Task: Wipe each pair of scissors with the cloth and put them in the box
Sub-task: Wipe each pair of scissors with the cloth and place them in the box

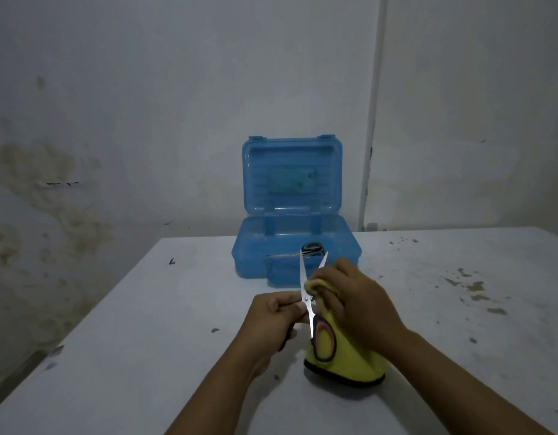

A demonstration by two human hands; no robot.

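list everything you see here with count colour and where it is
box: one, clear blue, lid open, far middle of the table
scissors in the box: one pair, black handles, lying inside
scissors in hand: one pair, silver blades spread open, black handles, in front of the box
cloth: one, yellow with a dark edge, hanging to the table under the right hand
table: one, white, scuffed and spotted
wall: white, stained on the left
left hand: grips the scissors
right hand: holds the cloth round one blade

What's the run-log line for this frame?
step: wiping | left hand: holds scissors, blades apart | right hand: cloth on blade | box: open
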